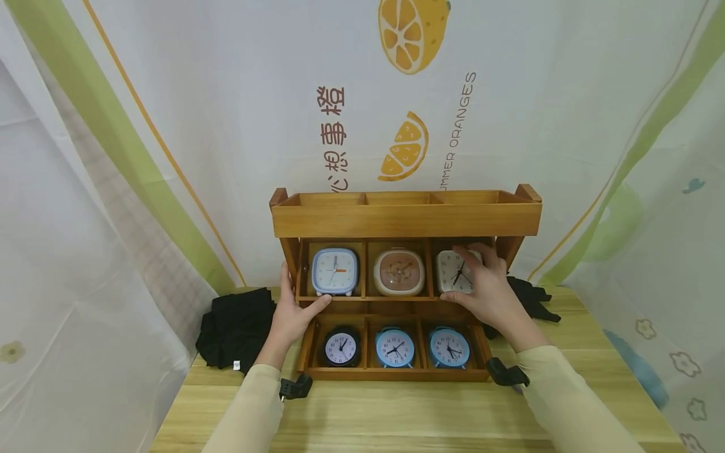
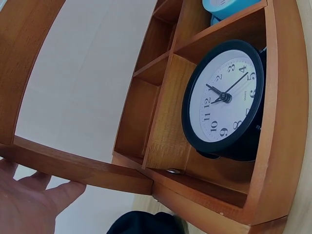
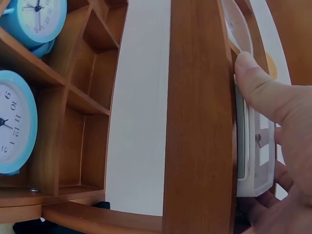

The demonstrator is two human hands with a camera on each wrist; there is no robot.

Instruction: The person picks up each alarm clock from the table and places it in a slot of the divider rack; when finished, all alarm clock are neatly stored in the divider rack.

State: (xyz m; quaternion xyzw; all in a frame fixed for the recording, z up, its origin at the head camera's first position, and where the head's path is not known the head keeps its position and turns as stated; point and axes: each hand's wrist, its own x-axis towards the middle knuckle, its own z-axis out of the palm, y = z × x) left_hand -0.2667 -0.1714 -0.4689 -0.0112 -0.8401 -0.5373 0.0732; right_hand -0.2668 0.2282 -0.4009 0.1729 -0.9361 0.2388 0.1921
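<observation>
A three-tier wooden display rack stands on the table. My left hand holds the left end of its middle tier, thumb along the lower front edge and fingers against the side. In the right compartment of that tier, my right hand grips a white square alarm clock, thumb below and fingers over its top. The right wrist view shows this white clock edge-on, close to the tier's front rail. Beside it sit a cream and brown clock and a white clock with a blue rim.
On the bottom tier are a black round clock and two blue round clocks, one central and one right. The top tier has bare compartments. Black cloth lies left of the rack, more at right. A printed curtain hangs behind.
</observation>
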